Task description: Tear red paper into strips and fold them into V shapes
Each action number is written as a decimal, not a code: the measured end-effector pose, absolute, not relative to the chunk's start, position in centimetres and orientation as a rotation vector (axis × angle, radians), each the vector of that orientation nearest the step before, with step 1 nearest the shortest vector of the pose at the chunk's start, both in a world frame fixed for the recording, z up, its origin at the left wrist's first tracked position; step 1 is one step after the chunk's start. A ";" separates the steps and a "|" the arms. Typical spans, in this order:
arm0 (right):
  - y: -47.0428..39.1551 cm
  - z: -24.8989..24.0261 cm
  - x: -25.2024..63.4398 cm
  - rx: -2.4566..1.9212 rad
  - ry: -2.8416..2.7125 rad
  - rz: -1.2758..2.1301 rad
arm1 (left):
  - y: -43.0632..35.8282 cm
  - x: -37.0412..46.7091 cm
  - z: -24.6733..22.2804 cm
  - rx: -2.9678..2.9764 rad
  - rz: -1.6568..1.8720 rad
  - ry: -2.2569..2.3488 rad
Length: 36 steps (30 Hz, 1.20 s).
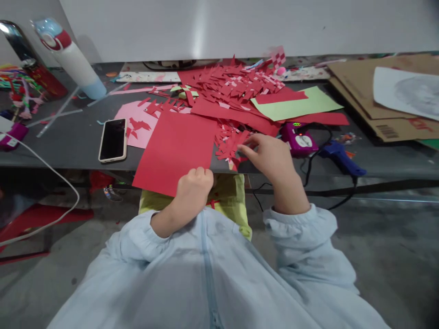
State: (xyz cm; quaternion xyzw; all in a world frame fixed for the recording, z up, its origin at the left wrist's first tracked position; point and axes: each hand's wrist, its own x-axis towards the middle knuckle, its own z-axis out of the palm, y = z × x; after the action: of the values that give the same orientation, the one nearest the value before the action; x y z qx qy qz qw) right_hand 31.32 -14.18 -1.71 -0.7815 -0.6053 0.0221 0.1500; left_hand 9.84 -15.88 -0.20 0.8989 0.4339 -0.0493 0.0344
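My left hand (195, 187) is closed at the lower right corner of a sheet of red paper (181, 144); its fingertips are hidden beneath it. The sheet lies on the dark table and its near edge hangs over the front. To the right, my right hand (272, 157) hovers by a small pile of red paper scraps (229, 139), thumb and forefinger apart, with nothing visible between them. Behind the sheet, a larger heap of cut red paper pieces (233, 84) spreads out. A pink sheet with red cutouts (140, 137) lies partly under the red one.
At left are a phone (113, 140), a white bottle (77, 66) and glue sticks (58, 112). On the right are a purple box with lit display (299, 140), a blue glue gun (343, 157) with its cord, pale green paper (308, 103) and cardboard (387, 128). A white panel (240, 32) stands behind.
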 end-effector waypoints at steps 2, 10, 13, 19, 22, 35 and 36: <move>-13.9 -1.9 30.1 -2.262 -1.798 0.088 | -16.0 9.6 -0.2 2.758 -0.143 1.344; -11.8 -2.1 26.3 -2.165 -1.792 0.393 | -16.9 8.4 0.5 2.763 -0.124 1.366; -11.4 -2.2 26.0 -2.143 -1.780 0.478 | -17.4 7.8 0.7 2.795 -0.082 1.355; -11.9 -2.5 25.5 -1.959 -1.643 0.765 | -18.5 6.4 0.6 2.863 0.065 1.297; -12.4 -2.5 24.9 -1.899 -1.620 0.814 | -18.9 5.8 0.7 2.861 0.097 1.251; -11.6 -1.6 25.2 -1.943 -1.667 0.458 | -17.7 5.2 0.3 2.894 0.201 1.216; -11.3 -1.7 25.4 -1.962 -1.652 0.436 | -17.4 5.2 0.2 2.907 0.228 1.220</move>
State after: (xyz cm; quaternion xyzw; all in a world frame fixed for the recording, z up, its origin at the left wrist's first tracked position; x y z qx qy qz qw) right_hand 25.38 -11.28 -1.74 -0.7268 -0.6120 0.1615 0.2669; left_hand 5.24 -17.41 0.17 0.9196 0.3859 0.0723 -0.0097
